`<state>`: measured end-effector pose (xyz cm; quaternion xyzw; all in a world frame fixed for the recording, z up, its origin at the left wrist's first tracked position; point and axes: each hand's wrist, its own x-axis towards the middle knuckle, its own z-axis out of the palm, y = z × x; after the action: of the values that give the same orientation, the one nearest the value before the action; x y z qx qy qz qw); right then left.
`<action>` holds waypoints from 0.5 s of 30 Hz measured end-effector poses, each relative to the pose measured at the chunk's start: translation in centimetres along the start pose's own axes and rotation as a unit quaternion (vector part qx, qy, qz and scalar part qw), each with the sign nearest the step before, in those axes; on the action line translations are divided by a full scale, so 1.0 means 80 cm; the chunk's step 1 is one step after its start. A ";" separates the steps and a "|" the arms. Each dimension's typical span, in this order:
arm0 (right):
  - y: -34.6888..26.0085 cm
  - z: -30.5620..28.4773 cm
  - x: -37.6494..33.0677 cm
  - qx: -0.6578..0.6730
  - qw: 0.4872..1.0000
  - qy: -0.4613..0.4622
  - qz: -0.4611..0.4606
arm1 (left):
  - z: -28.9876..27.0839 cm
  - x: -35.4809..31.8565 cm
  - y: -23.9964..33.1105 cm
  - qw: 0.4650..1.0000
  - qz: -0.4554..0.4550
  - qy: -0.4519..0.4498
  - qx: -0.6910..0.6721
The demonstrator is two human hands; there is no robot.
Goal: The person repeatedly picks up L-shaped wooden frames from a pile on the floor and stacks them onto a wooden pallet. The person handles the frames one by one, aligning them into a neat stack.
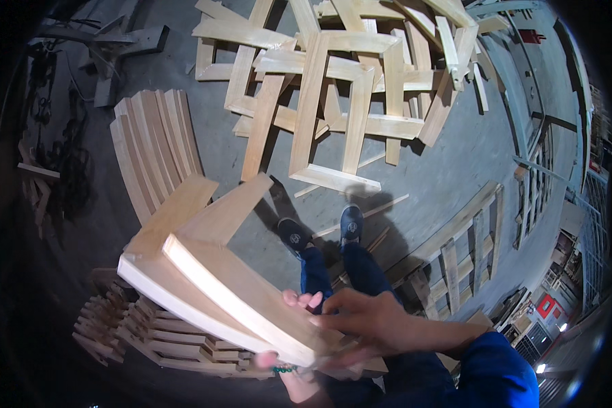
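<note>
Both hands (333, 326) grasping pale wooden frame (211, 272), grey concrete floor (442, 163), heaped frames (333, 81) beyond

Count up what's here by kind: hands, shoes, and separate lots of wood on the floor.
Hands: 2, left hand and right hand, both gripping the held wooden frame pieces
Shoes: 2, left shoe, right shoe
Wood lots on the floor: 3, heap of frames, row of curved slats, low stack of parts
Total: 7
</note>
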<state>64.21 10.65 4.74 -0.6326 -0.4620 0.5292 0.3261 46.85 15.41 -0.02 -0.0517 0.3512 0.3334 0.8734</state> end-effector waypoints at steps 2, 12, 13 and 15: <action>0.070 0.007 0.005 0.037 0.995 0.074 -0.063 | -0.018 0.010 0.014 0.999 -0.013 -0.044 -0.024; 0.491 0.075 0.178 -0.276 0.919 0.099 0.263 | -0.078 -0.040 0.024 0.986 -0.045 0.151 0.051; 0.503 0.084 0.186 -0.302 0.909 0.067 0.279 | -0.084 -0.042 0.027 0.981 -0.047 0.168 0.086; 0.517 0.094 0.186 -0.340 0.887 0.083 0.301 | -0.099 -0.041 0.025 0.981 -0.041 0.170 0.084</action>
<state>67.02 9.03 -39.75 -0.8553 -0.3722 0.3574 -0.0469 39.26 12.61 -3.52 -0.0485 0.5191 0.2528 0.8150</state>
